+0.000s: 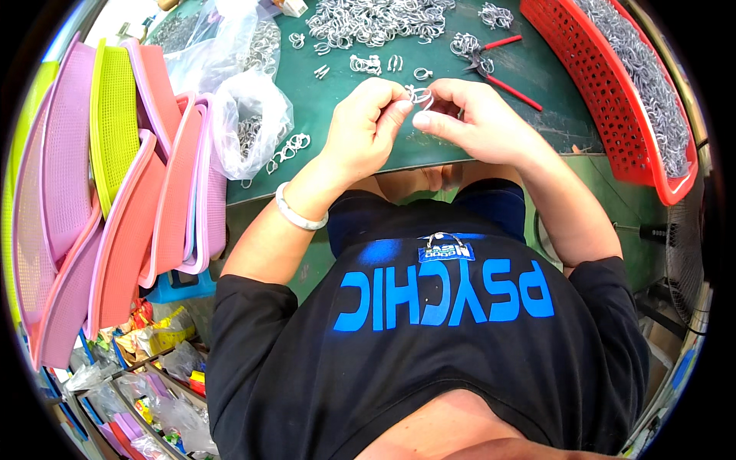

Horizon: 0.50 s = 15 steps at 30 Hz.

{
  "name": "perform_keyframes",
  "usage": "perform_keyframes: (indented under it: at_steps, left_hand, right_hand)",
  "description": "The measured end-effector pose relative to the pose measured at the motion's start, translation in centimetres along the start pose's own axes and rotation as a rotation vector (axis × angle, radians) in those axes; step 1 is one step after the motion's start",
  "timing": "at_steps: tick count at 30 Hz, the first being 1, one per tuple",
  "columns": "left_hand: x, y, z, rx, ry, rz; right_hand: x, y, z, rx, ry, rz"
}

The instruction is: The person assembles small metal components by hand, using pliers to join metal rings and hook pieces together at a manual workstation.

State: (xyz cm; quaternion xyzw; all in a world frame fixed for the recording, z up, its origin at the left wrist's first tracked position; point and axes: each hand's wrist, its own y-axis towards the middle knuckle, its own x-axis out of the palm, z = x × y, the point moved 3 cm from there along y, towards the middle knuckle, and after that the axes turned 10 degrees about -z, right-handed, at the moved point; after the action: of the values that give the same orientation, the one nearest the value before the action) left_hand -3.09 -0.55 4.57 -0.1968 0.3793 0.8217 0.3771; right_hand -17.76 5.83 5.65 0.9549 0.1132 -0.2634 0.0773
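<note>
While both hands meet above the green tabletop [337, 115] edge:
Left hand [366, 126]: fingers pinched shut on the small silver wire clip [419, 96].
Right hand [471, 119]: fingertips closed on the same clip.
Nearby: red-handled pliers [497, 65], heap of silver clips [376, 19], red perforated plastic basket [606, 92].

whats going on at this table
A person seated at a green table holds a small metal clip between the fingertips of the left hand and the right hand. A pile of loose metal clips lies further back, red-handled pliers rest beside it, and a red basket at the right holds many more.
</note>
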Motion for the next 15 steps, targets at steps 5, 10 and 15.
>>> perform_keyframes:
  at_steps: [5, 10, 15]
  left_hand:
    - [0.4, -0.1, -0.3, -0.013, -0.056, -0.012]
    - [0.3, -0.1, 0.6, 0.092, 0.203, -0.058]
    - [0.1, -0.2, 1.3, 0.248, 0.246, -0.017]
  right_hand:
    - [0.2, -0.1, -0.5, 0.024, -0.124, 0.121]
    - [0.3, -0.2, -0.5, -0.076, -0.230, 0.133]
    - [0.1, -0.1, -1.0, -0.090, -0.159, 0.097]
